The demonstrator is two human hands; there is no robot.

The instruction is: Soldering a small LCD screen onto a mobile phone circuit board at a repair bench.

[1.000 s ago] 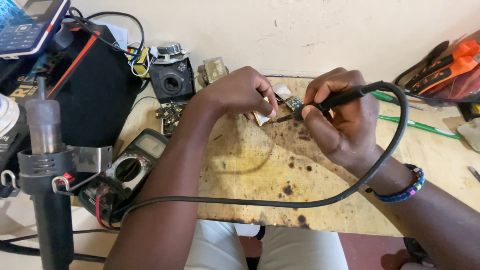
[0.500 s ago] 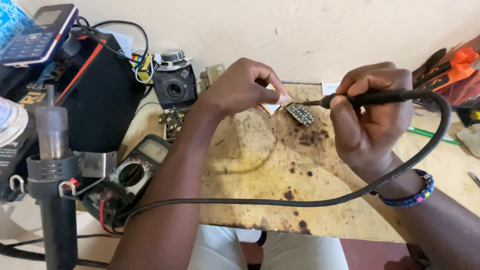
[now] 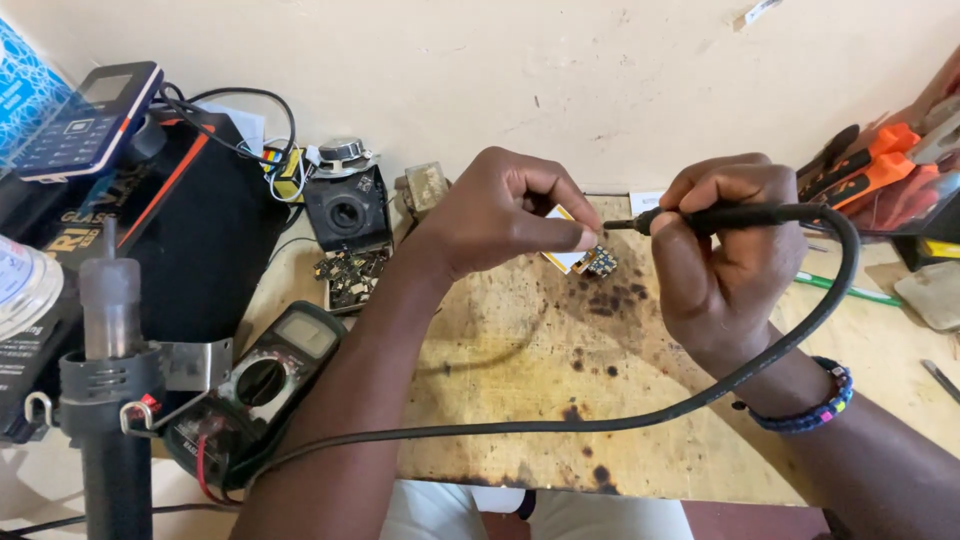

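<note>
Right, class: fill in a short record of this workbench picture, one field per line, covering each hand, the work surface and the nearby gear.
Left hand: pinches a small circuit board on the wooden board
Right hand: holds a soldering iron, tip near the circuit board
Cable: loops from the iron across the wooden board
Wooden board: burn-stained
Left side: multimeter, phone
Right side: orange tools

The stained wooden board [image 3: 560, 400] has bare room in its middle. A black cord [image 3: 640, 420] crosses its near part. Left of the board stand a meter [image 3: 270, 375] and a black box [image 3: 345, 212]. Right of the board lie orange tools [image 3: 870, 170].
</note>
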